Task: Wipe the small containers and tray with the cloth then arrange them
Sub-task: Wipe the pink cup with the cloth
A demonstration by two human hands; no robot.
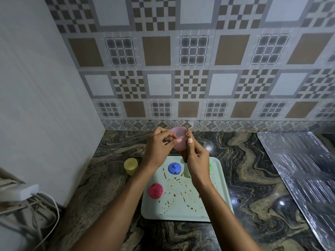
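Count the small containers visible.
5: pink container held up; yellow container left of tray; blue container, red container on tray; green container behind right hand, maybe hiding more.

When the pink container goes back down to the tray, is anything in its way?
Nothing visible blocks it. The left hand holds the pink container in the air; the right hand presses the cloth to it. On the tray stand the blue container and red container, but its stained middle is free.

Glossy marbled countertop (253, 178); crinkled foil sheet (299, 169).
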